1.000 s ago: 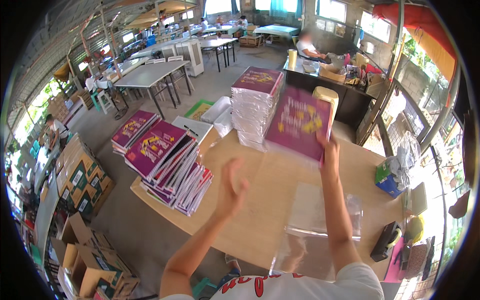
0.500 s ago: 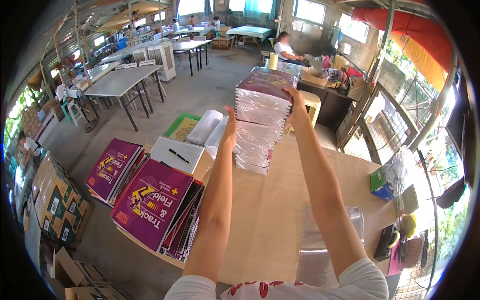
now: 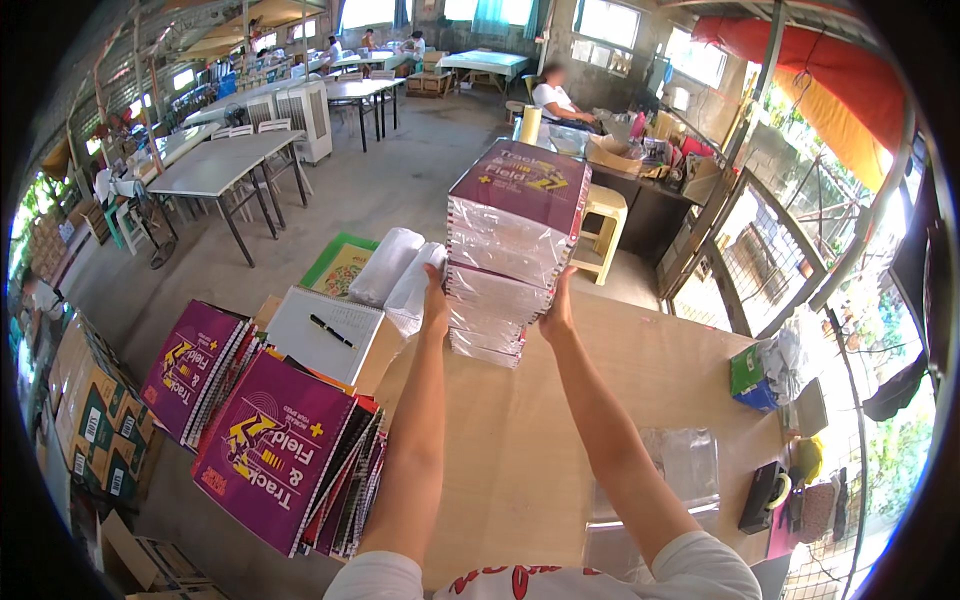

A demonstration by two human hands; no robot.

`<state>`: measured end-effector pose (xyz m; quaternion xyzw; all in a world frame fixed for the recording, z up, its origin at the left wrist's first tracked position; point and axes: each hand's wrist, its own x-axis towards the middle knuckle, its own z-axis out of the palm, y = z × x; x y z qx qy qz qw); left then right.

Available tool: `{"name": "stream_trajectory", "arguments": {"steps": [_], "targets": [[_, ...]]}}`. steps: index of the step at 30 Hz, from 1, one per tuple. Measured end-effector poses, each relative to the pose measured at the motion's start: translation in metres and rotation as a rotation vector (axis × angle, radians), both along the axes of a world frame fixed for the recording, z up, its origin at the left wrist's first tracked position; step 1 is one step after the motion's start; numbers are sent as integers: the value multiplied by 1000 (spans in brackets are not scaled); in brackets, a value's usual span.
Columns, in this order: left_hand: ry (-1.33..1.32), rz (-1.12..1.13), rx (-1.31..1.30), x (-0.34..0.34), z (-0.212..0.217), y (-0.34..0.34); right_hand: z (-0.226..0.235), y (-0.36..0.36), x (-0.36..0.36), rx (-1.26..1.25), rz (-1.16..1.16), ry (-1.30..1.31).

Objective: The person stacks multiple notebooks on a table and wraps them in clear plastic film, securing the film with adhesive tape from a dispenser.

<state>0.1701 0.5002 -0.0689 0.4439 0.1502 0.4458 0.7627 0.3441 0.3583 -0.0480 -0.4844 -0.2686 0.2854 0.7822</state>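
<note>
A tall stack of spiral-bound notebooks (image 3: 508, 240) in clear plastic wrap stands at the far side of the table, a purple cover on top. My left hand (image 3: 436, 303) lies along the left side of the stack, fingers stretched out and thumb up. On the opposite side, my right hand (image 3: 557, 308) rests flat against the lower half, its fingers partly hidden by the stack. Layers in the stack sit slightly uneven, its lower part narrower to the eye. Left of my left forearm lie more purple notebooks (image 3: 275, 440) in a fanned pile, with a second purple pile (image 3: 192, 365) beyond.
On the wooden table (image 3: 500, 470) lie clear plastic sleeves (image 3: 680, 465), a white notebook (image 3: 305, 335) with a black pen (image 3: 331, 331), wrapped white rolls (image 3: 387, 266) and a green tray (image 3: 345, 262). A tape dispenser (image 3: 765, 497) sits right. A seated person (image 3: 560, 98) is beyond.
Both hands have slid down the stack from near its top to its lower half. My right thumb has left the top cover. The view has shifted slightly; the stack stays on the table.
</note>
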Motion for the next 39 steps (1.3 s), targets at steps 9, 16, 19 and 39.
{"name": "stream_trajectory", "arguments": {"steps": [9, 16, 19, 39], "targets": [[63, -76, -278, 7, -10, -4, -12, 33, -7, 63, 81, 248], [9, 196, -216, 38, -62, 13, -39, 37, 46, 155, 228, 141], [141, 403, -157, 36, -61, -6, -63, 23, 57, 116, 138, -49], [644, 570, -173, -537, 90, -233, 118, -134, -391, -512, 930, 110]]}}
